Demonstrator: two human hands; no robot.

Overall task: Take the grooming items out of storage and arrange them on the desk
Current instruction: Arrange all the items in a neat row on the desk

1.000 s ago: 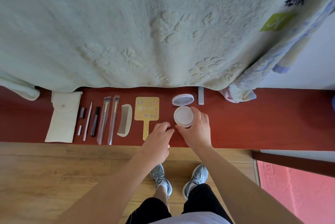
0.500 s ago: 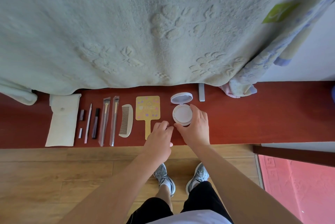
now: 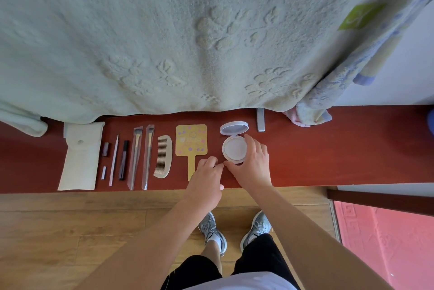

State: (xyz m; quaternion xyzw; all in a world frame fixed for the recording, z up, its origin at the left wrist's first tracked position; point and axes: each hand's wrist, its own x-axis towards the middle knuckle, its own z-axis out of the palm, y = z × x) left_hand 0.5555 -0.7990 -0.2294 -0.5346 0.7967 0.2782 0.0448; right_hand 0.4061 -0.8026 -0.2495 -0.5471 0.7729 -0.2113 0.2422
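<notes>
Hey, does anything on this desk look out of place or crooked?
Mostly tidy. The compact lies open, lid flipped back, held by the right hand. A small grey bar sits apart behind the row, at the blanket edge.

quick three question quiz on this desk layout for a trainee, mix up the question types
1. True or false: the compact is closed.
2. What lies beside the yellow mirror, on the side away from the compact? A scissors; B comb; C toothbrush.
3. Fill in: the ___ hand holds the compact's base.
Key: 1 false; 2 B; 3 right hand.
</notes>
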